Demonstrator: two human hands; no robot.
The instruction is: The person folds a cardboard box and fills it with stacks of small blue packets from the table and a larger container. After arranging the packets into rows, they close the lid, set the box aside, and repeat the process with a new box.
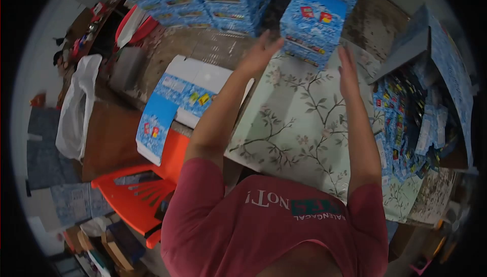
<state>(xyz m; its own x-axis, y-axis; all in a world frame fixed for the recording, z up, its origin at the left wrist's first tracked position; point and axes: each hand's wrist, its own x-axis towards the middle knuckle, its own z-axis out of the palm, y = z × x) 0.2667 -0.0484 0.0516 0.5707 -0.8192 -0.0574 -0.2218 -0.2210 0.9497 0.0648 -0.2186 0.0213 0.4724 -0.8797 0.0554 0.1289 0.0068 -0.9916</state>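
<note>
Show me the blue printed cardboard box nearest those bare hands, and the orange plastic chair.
Blue printed cardboard box (315, 20): head view, on its logo-printed face.
Orange plastic chair (130, 206): head view, on a solid part of its slotted backrest.

The bench (299, 147) is covered by a pale green sheet (284, 92) with grey-brown branches and flowers. On its far part stands a blue printed cardboard box (309, 28). On the right lies a heap of small blue, shiny packets (398, 125), beside a large open blue-and-grey cardboard carton (449, 54), which is tilted onto its side.
</note>
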